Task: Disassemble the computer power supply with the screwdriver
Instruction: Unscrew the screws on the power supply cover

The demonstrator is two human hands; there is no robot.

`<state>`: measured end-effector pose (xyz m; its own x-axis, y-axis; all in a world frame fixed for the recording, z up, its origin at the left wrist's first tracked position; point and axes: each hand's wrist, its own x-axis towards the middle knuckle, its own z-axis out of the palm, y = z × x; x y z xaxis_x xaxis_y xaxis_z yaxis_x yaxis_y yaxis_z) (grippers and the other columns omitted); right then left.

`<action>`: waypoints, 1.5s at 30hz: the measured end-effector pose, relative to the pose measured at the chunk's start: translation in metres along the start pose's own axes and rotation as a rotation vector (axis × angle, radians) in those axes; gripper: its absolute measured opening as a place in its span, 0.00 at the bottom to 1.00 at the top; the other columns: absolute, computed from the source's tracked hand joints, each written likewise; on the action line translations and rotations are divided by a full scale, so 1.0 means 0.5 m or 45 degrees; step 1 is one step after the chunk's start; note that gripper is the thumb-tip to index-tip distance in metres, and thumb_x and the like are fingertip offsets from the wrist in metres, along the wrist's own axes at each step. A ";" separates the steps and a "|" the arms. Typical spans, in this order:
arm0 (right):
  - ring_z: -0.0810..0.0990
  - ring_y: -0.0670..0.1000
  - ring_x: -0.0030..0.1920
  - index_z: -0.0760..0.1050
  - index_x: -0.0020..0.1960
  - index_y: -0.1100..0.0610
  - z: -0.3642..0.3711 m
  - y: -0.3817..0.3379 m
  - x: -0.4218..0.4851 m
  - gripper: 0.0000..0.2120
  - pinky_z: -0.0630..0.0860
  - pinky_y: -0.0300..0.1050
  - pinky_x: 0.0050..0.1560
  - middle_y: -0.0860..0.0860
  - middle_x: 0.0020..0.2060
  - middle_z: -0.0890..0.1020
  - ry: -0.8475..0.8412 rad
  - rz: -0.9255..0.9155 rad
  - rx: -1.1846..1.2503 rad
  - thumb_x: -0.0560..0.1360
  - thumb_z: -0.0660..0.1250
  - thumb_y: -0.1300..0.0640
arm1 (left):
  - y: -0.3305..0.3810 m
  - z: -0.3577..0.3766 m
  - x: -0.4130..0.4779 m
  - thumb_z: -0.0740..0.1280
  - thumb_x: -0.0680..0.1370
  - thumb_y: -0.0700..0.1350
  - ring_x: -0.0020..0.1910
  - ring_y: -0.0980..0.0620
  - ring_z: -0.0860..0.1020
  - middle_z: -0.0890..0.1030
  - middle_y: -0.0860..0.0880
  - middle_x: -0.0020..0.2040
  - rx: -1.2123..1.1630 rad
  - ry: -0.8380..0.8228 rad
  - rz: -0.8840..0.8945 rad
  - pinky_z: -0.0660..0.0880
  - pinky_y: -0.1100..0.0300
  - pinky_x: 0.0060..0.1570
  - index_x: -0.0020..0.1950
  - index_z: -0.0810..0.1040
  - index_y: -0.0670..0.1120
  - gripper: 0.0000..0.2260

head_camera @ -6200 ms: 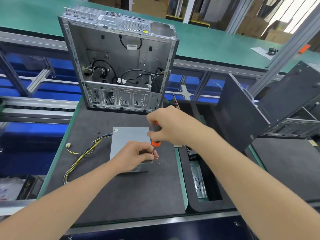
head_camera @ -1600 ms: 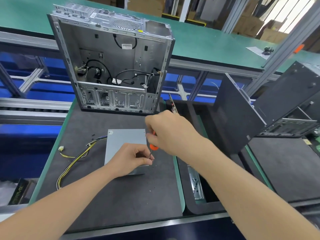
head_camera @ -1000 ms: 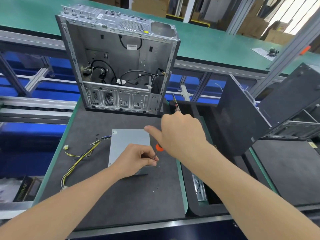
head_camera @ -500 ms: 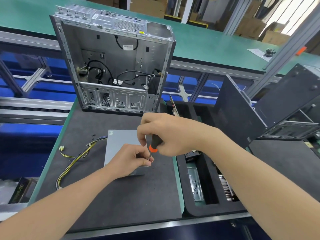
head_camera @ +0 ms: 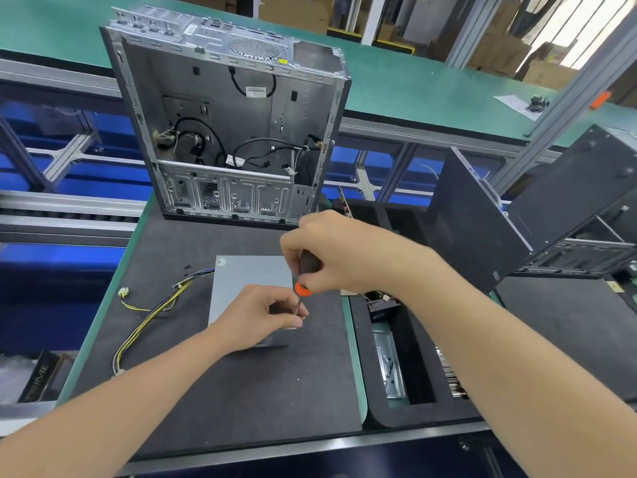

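Note:
A grey metal power supply (head_camera: 248,284) lies flat on the dark foam mat (head_camera: 241,384), with yellow and black cables (head_camera: 151,315) trailing off its left side. My left hand (head_camera: 256,317) rests on its near right corner, fingertips pinching the thin shaft of the screwdriver (head_camera: 305,274). My right hand (head_camera: 339,251) grips the screwdriver's black and orange handle from above, holding it nearly upright over that corner. The tip and any screw are hidden behind my left fingers.
An open, stripped computer case (head_camera: 227,122) stands upright at the mat's far edge. To the right, a black foam tray (head_camera: 410,374) holds metal parts, and a dark case side panel (head_camera: 472,222) leans beyond it. Tiny screws (head_camera: 186,267) lie near the cables.
A second ago my right hand was opened over the handle with the thumb out; it has since closed round the handle again. My left hand has stayed on the corner.

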<state>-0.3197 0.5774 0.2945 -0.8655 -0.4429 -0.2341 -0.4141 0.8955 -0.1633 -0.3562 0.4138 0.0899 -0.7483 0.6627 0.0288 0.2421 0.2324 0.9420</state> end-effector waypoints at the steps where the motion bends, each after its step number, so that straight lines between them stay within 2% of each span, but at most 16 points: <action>1: 0.72 0.44 0.47 0.79 0.47 0.51 -0.010 0.005 -0.002 0.07 0.72 0.37 0.46 0.47 0.43 0.80 -0.053 -0.090 0.007 0.73 0.73 0.60 | 0.000 0.000 0.000 0.77 0.73 0.40 0.46 0.58 0.84 0.87 0.57 0.47 0.006 -0.004 0.005 0.76 0.70 0.49 0.38 0.81 0.57 0.12; 4: 0.76 0.46 0.46 0.78 0.44 0.50 -0.016 0.009 0.008 0.18 0.72 0.39 0.43 0.47 0.43 0.80 -0.122 -0.202 0.023 0.68 0.65 0.72 | -0.001 0.003 0.002 0.78 0.74 0.38 0.45 0.58 0.84 0.87 0.57 0.46 0.036 0.006 0.007 0.76 0.70 0.49 0.36 0.81 0.55 0.13; 8: 0.76 0.46 0.48 0.79 0.51 0.51 -0.003 0.011 0.013 0.20 0.71 0.40 0.42 0.47 0.48 0.78 -0.132 -0.157 0.044 0.68 0.64 0.72 | -0.003 0.009 0.001 0.78 0.73 0.35 0.46 0.56 0.85 0.87 0.55 0.43 0.021 0.037 -0.013 0.78 0.69 0.48 0.35 0.81 0.52 0.14; 12: 0.76 0.48 0.48 0.75 0.53 0.49 0.006 0.002 -0.004 0.09 0.73 0.47 0.42 0.46 0.48 0.76 0.058 -0.002 -0.065 0.74 0.70 0.52 | -0.006 0.013 0.004 0.77 0.72 0.33 0.46 0.55 0.86 0.87 0.53 0.42 -0.002 0.065 -0.022 0.79 0.68 0.46 0.33 0.80 0.54 0.17; 15: 0.74 0.55 0.35 0.67 0.39 0.53 0.040 -0.024 0.002 0.25 0.64 0.46 0.32 0.49 0.34 0.72 0.310 0.324 -0.318 0.78 0.61 0.32 | -0.010 0.014 0.003 0.77 0.73 0.34 0.48 0.55 0.86 0.87 0.53 0.42 -0.007 0.054 -0.010 0.80 0.65 0.48 0.34 0.80 0.54 0.16; 17: 0.67 0.52 0.28 0.61 0.33 0.54 0.055 -0.036 0.007 0.31 0.61 0.44 0.28 0.50 0.30 0.67 0.338 0.547 -0.300 0.80 0.56 0.29 | -0.010 0.013 0.002 0.78 0.73 0.35 0.49 0.55 0.86 0.87 0.55 0.42 0.024 0.041 0.022 0.81 0.62 0.51 0.34 0.80 0.58 0.18; 20: 0.72 0.56 0.32 0.61 0.35 0.55 0.057 -0.024 0.009 0.26 0.64 0.45 0.29 0.51 0.32 0.67 0.302 0.614 -0.234 0.82 0.61 0.37 | -0.007 0.009 0.003 0.78 0.73 0.38 0.49 0.55 0.86 0.87 0.57 0.43 0.031 0.025 0.039 0.80 0.64 0.52 0.36 0.81 0.61 0.17; 23: 0.80 0.59 0.42 0.71 0.42 0.55 0.039 -0.014 0.009 0.13 0.74 0.48 0.36 0.51 0.36 0.75 0.216 0.335 -0.184 0.80 0.66 0.49 | -0.004 0.003 0.004 0.78 0.73 0.39 0.48 0.56 0.85 0.87 0.57 0.45 0.018 0.009 0.027 0.78 0.68 0.50 0.38 0.83 0.61 0.16; 26: 0.79 0.51 0.48 0.78 0.47 0.50 0.011 -0.005 0.003 0.04 0.79 0.51 0.46 0.45 0.42 0.80 0.058 0.076 -0.060 0.75 0.72 0.52 | 0.000 -0.003 0.003 0.77 0.74 0.36 0.49 0.57 0.85 0.87 0.56 0.46 -0.020 -0.028 0.013 0.77 0.70 0.49 0.37 0.83 0.59 0.17; 31: 0.71 0.43 0.49 0.80 0.53 0.49 -0.004 0.003 0.016 0.13 0.65 0.27 0.50 0.47 0.45 0.82 -0.045 -0.177 -0.080 0.73 0.71 0.63 | -0.006 -0.008 0.006 0.74 0.77 0.35 0.47 0.58 0.85 0.88 0.55 0.47 -0.044 -0.071 -0.022 0.79 0.67 0.51 0.46 0.87 0.46 0.06; 33: 0.68 0.40 0.47 0.79 0.55 0.49 0.000 0.001 0.015 0.12 0.66 0.26 0.48 0.47 0.46 0.80 -0.041 -0.167 -0.077 0.74 0.71 0.60 | -0.007 -0.006 0.007 0.74 0.76 0.35 0.47 0.56 0.85 0.88 0.53 0.46 -0.058 -0.053 -0.036 0.79 0.67 0.51 0.42 0.85 0.47 0.08; 35: 0.72 0.42 0.44 0.75 0.51 0.51 0.011 -0.006 0.014 0.11 0.75 0.39 0.44 0.47 0.44 0.76 0.069 -0.003 -0.140 0.75 0.71 0.46 | -0.008 -0.001 0.009 0.74 0.76 0.35 0.46 0.59 0.84 0.88 0.53 0.45 -0.057 -0.028 -0.046 0.77 0.70 0.50 0.38 0.83 0.48 0.11; 36: 0.74 0.48 0.41 0.73 0.46 0.52 0.020 -0.011 0.015 0.19 0.75 0.48 0.39 0.48 0.40 0.74 0.150 0.142 -0.218 0.76 0.69 0.37 | -0.008 0.002 0.010 0.74 0.76 0.35 0.46 0.59 0.84 0.88 0.53 0.45 -0.051 -0.030 -0.044 0.77 0.71 0.50 0.37 0.83 0.50 0.12; 38: 0.71 0.53 0.31 0.65 0.36 0.55 0.033 -0.025 0.020 0.31 0.66 0.46 0.30 0.49 0.32 0.69 0.283 0.403 -0.338 0.77 0.60 0.27 | -0.009 0.003 0.009 0.74 0.76 0.35 0.48 0.58 0.85 0.88 0.54 0.46 -0.071 -0.057 -0.037 0.77 0.69 0.51 0.38 0.84 0.54 0.14; 41: 0.71 0.56 0.31 0.59 0.34 0.54 0.043 -0.033 0.027 0.28 0.63 0.46 0.31 0.50 0.31 0.67 0.329 0.446 -0.298 0.81 0.60 0.33 | -0.005 -0.013 0.007 0.69 0.81 0.36 0.55 0.56 0.85 0.88 0.54 0.52 -0.120 -0.097 -0.037 0.79 0.62 0.58 0.49 0.87 0.54 0.14; 45: 0.80 0.61 0.45 0.71 0.44 0.54 0.035 -0.019 0.020 0.11 0.78 0.51 0.42 0.53 0.41 0.77 0.255 0.322 -0.099 0.79 0.68 0.49 | -0.006 -0.030 0.013 0.65 0.80 0.30 0.52 0.52 0.80 0.83 0.53 0.55 0.055 -0.033 0.087 0.77 0.53 0.57 0.54 0.84 0.49 0.15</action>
<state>-0.3194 0.5639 0.2770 -0.9786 -0.1956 -0.0633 -0.1927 0.9800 -0.0489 -0.3711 0.4070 0.0925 -0.7129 0.6963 0.0834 0.3188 0.2159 0.9229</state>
